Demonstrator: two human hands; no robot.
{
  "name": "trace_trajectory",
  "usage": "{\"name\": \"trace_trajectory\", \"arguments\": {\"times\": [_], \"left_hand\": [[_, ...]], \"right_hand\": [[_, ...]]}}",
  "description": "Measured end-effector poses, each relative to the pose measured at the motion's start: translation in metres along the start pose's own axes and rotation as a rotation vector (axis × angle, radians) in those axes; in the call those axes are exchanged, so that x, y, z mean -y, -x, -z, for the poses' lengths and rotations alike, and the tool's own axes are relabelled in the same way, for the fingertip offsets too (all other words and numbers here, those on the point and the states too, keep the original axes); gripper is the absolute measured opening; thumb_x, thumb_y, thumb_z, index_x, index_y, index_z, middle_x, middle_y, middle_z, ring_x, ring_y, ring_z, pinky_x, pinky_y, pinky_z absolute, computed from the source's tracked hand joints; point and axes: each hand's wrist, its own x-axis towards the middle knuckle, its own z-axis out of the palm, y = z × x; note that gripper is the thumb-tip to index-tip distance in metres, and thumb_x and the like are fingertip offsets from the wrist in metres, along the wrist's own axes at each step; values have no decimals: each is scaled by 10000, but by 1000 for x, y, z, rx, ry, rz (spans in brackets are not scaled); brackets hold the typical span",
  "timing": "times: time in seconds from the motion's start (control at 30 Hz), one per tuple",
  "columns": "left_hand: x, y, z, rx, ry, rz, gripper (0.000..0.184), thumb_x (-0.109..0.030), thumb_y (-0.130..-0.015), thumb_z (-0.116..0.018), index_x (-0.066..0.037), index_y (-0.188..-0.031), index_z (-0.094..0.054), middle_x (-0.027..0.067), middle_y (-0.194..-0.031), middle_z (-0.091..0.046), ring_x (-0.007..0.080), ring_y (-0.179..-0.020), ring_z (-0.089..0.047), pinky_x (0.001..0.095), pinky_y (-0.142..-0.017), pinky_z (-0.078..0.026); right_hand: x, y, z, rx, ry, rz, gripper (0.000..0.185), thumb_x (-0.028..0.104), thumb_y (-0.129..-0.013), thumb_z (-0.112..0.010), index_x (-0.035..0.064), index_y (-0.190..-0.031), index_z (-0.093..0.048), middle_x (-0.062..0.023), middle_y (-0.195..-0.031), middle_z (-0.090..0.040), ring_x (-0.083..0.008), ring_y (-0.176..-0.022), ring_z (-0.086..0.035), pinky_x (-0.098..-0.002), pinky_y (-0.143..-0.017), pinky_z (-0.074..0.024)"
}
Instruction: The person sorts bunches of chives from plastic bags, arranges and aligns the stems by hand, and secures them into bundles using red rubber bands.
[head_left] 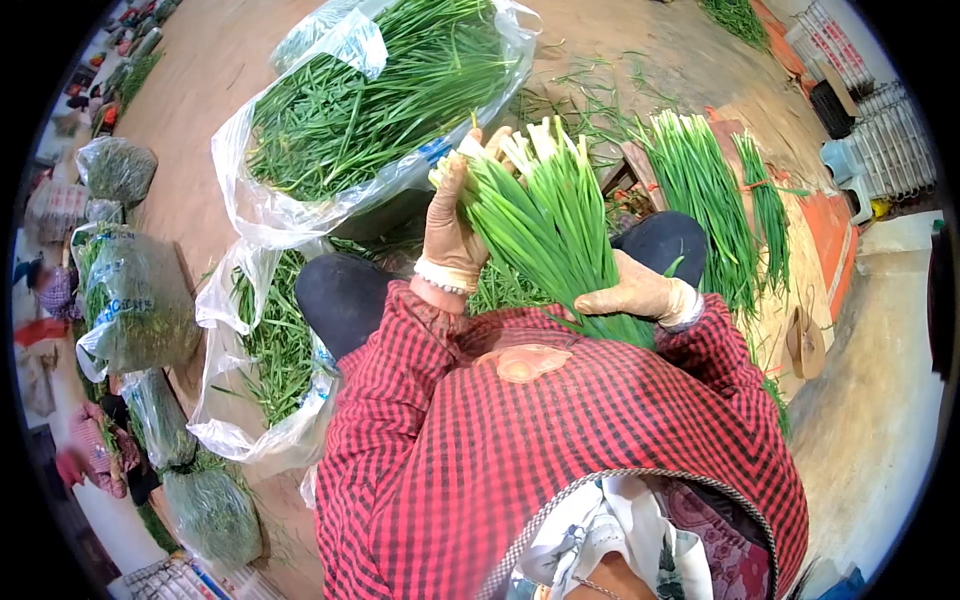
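Observation:
A thick bunch of garlic chives (545, 215) lies slantwise in front of my chest, pale cut ends up and green leaves down. My left hand (455, 225), in a pale glove, holds the pale ends at the upper left, its fingers partly hidden behind the stalks. My right hand (640, 290), gloved too, is closed round the leafy lower part, thumb across the front. To the right lie a larger pile of chives (700, 200) and a narrow tied bundle (765, 210). A big clear plastic bag (235, 165) full of loose chives (380, 110) stands beyond my left hand.
A second open bag (215, 385) with leaves stands by my left knee. Filled bags (140, 310) line the left side, with another person (105, 450) farther off. Stacked crates (885, 145) and a small stool (850, 175) are at right. Loose stalks (600, 95) litter the floor.

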Motion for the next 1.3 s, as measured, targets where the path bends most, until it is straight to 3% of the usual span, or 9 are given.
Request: {"name": "trace_trajectory", "arguments": {"times": [0.27,0.4,0.67,0.77,0.93,1.0,1.1,1.2,1.3], "left_hand": [[-9,2,-3,-144,-106,84,512,-126,-862,-674,-46,-1326,-472,127,-1260,-572,256,-1152,-568,403,-1021,-447],[-4,3,-12,-189,-159,53,483,-115,-857,-683,-42,-1294,-492,107,-1244,-580,234,-1137,-573,392,-1009,-458],[-13,1,5,8,-49,234,422,-55,-864,-606,16,-1271,-526,156,-1210,-618,273,-1064,-635,422,-983,-491],[-14,0,-7,-67,-286,243,562,-141,-834,-647,24,-1337,-458,192,-1260,-581,302,-1128,-598,435,-1012,-466],[-8,-5,-33,180,-281,156,869,-318,-751,-694,25,-1444,-296,263,-1374,-460,357,-1252,-494,457,-1075,-390],[-12,-6,-25,187,-309,176,828,-289,-756,-683,39,-1424,-322,222,-1284,-548,342,-1192,-541,454,-1046,-420],[-11,-6,-16,131,-295,180,764,-245,-764,-672,63,-1389,-360,114,-1052,-648,310,-1057,-604,430,-958,-477],[-14,-3,-19,107,-304,184,734,-217,-782,-661,63,-1389,-360,129,-1090,-642,309,-1057,-608,422,-960,-477],[-11,-6,-25,71,-316,207,599,-144,-826,-626,39,-1352,-407,121,-1077,-642,242,-1030,-619,365,-929,-494]], "right_hand": [[10,-6,-11,-390,-11,266,679,317,-857,-724,-4,-1374,-422,-93,-1285,-553,-164,-1164,-494,-318,-1011,-390],[-2,-15,-11,-609,268,407,468,278,-915,-660,-10,-1264,-542,-71,-1179,-621,-143,-1079,-541,-289,-959,-415],[13,-21,-4,-546,275,473,349,276,-1001,-519,-1,-1203,-584,-65,-1032,-664,-102,-939,-555,-271,-842,-454],[22,-26,-9,-540,337,496,363,297,-1022,-465,4,-1199,-584,-53,-966,-655,-88,-900,-540,-260,-812,-455],[12,-32,-11,-385,257,370,377,320,-1031,-433,3,-1158,-594,-44,-929,-654,-86,-858,-536,-257,-785,-458],[14,-33,-16,-393,146,368,355,313,-1025,-446,9,-1119,-603,-70,-905,-656,-123,-824,-556,-277,-776,-466],[18,-31,5,-427,517,217,308,294,-972,-544,15,-1076,-622,-114,-924,-649,-254,-853,-620,-337,-821,-479],[47,-32,12,-735,849,656,273,178,-857,-686,31,-1084,-643,-92,-902,-646,-206,-803,-624,-310,-771,-496],[90,-32,1,-732,659,633,242,130,-830,-685,45,-1057,-675,-73,-869,-653,-155,-760,-619,-279,-690,-498]]}}
